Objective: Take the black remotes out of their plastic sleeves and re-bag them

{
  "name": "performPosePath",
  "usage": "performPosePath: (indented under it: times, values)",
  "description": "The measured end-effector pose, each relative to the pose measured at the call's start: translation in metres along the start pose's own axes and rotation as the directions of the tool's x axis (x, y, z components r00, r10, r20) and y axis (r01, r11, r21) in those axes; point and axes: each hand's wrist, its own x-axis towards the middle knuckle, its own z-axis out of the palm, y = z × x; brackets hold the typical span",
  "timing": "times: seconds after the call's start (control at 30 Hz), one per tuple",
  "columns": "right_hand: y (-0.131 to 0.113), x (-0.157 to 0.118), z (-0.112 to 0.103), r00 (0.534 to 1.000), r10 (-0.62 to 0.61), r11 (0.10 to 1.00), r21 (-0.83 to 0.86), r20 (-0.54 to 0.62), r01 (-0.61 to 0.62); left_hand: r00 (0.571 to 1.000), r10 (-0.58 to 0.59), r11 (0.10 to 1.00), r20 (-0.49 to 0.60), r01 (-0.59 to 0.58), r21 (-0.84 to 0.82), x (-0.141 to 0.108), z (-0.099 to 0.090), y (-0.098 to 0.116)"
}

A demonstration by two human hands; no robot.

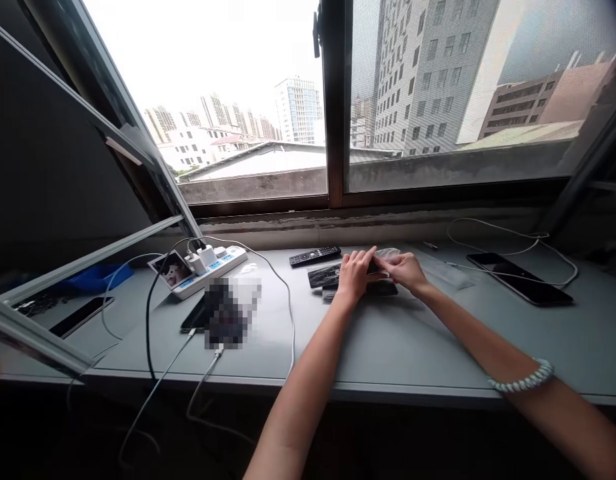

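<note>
Both of my hands meet over a small group of dark, flat packages (pixel 324 276) on the grey table. My left hand (pixel 355 272) lies over the packages, its fingers close together and pointing away from me. My right hand (pixel 407 272) pinches the edge of a clear plastic piece (pixel 388 254) beside the left fingertips. What lies under my left palm is hidden. Just behind the packages rests a black remote control (pixel 315 256). A clear plastic bag (pixel 451 273) lies flat to the right of my right hand.
A white power strip (pixel 211 270) with plugs, a photo and phones with cables sit at the left. On the right lie a dark tablet (pixel 521 279) and a looped white cable. Metal frame bars (pixel 138 237) cross the left side; a window stands behind the table (pixel 398 353).
</note>
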Motion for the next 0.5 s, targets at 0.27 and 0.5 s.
performPosePath:
  times: [0.27,0.5]
  values:
    - [0.014,0.007,-0.002,0.995,0.081,0.997,0.017,-0.059,-0.08,0.984,-0.156,0.987,-0.082,0.159,0.022,0.002,0.005,0.001]
    - [0.027,0.016,0.001,0.987,0.139,0.989,0.06,-0.083,-0.134,0.957,-0.288,0.957,0.019,0.287,0.044,0.001,0.016,0.0]
